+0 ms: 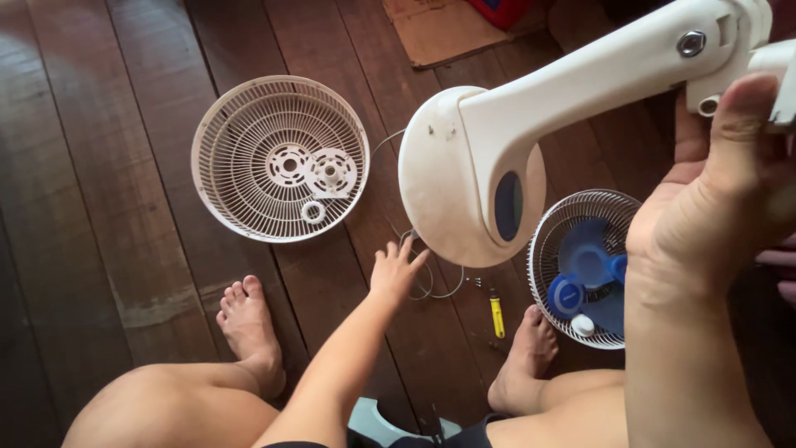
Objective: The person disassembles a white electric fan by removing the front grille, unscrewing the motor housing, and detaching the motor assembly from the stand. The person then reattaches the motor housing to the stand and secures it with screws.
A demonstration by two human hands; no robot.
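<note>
White fan stand [531,124] gripped high by right hand [713,199], left hand [396,270] spread, reaching under its round base

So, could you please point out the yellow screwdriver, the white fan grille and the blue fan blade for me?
yellow screwdriver [497,316], head view, middle of its handle.
white fan grille [240,158], head view, wire ribs left of centre.
blue fan blade [584,249], head view, upper blade surface.
</note>
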